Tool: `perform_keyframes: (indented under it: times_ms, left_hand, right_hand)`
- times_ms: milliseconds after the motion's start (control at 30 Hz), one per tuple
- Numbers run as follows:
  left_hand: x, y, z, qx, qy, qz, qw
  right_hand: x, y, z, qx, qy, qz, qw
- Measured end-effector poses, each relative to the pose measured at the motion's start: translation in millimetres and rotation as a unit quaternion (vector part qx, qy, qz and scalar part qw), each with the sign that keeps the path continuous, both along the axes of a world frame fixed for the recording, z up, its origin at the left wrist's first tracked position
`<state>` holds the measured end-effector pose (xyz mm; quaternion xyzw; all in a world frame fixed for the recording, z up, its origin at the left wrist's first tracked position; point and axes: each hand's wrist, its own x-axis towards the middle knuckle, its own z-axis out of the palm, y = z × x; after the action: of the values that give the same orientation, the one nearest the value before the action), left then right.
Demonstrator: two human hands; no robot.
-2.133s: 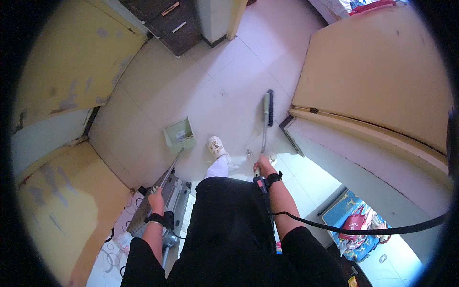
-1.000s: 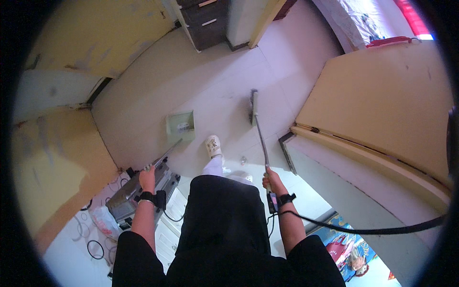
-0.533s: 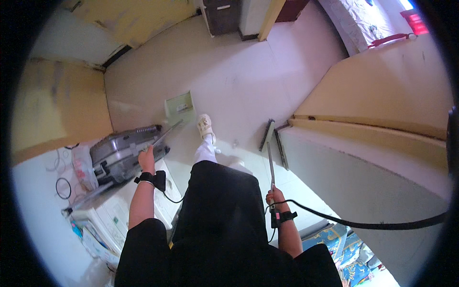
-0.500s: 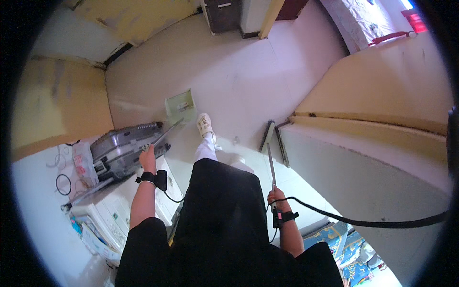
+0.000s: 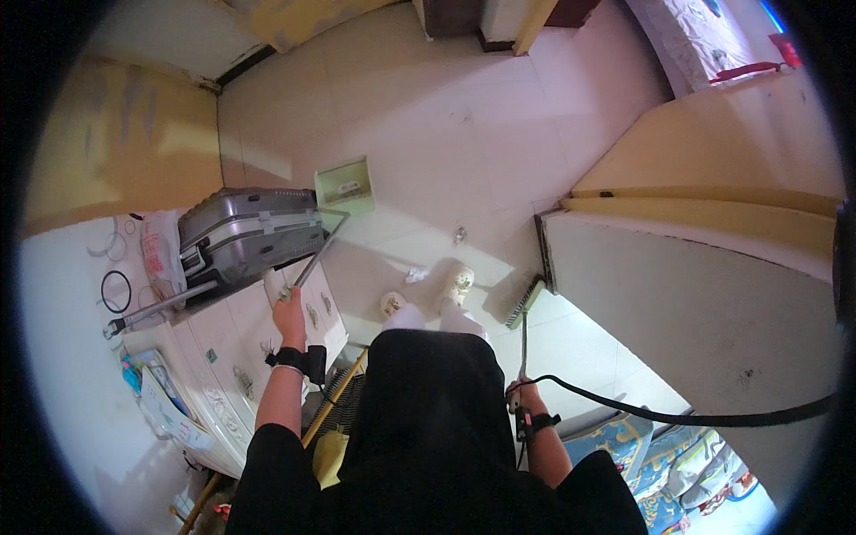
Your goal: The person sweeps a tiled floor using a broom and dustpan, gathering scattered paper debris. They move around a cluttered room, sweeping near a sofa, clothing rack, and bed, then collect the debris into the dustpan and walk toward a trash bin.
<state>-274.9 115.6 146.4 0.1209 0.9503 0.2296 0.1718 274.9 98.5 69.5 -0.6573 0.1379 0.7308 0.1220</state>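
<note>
My left hand [image 5: 289, 318] is closed round the long metal handle of a pale green dustpan [image 5: 360, 203], which is out ahead beside the suitcase. Something pale and small shows inside the pan; I cannot tell what. In my right hand [image 5: 528, 394] is the handle of a broom [image 5: 526, 303], its green bristled head down on the floor near the door's lower edge. A crumpled white scrap [image 5: 415, 274] lies just ahead of my feet, between pan and broom. Farther forward is another small scrap [image 5: 460, 234].
A grey suitcase [image 5: 254, 234] stands at the left, by a white chest of drawers [image 5: 201, 379]. On the right is a pale door [image 5: 660, 330]. A black cable [image 5: 678, 416] runs rightward from my right wrist. Patterned blue fabric [image 5: 615, 446] lies at the lower right.
My feet have come side by side; before, one was stepping forward near the dustpan. The broom head has shifted right and back toward me. Both hands keep their holds.
</note>
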Motion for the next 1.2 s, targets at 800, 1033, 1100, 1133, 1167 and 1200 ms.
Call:
perform_keyframes:
  times_ms: [800,1033,1100,1133,1167,1200]
  left_hand:
    - [-36.4,-125.5,-46.0,-0.064,-0.043,-0.105,0.991]
    - [-42.1,-124.7,-45.2,-0.082,-0.052,-0.099,0.99]
    - [-44.5,-122.8,-45.3,-0.071,-0.058,-0.09,0.992]
    - [-45.6,-121.9,-45.3,-0.071,-0.063,-0.085,0.992]
    - [-46.6,-121.3,-45.1,-0.079,-0.063,-0.086,0.991]
    - [-47.7,-120.8,-44.5,-0.074,-0.072,-0.08,0.991]
  right_hand:
    - [-234.6,161.4,-21.3,-0.07,0.334,-0.251,0.906]
    - [-214.5,133.0,8.4,0.006,0.335,-0.182,0.924]
    - [-216.6,116.5,18.8,0.023,0.286,-0.198,0.937]
    - [-217.2,106.8,25.1,0.018,0.254,-0.23,0.939]
    - [-216.6,95.0,31.7,0.065,0.227,-0.169,0.957]
    - [-213.9,83.5,39.0,0.051,0.187,-0.189,0.963]
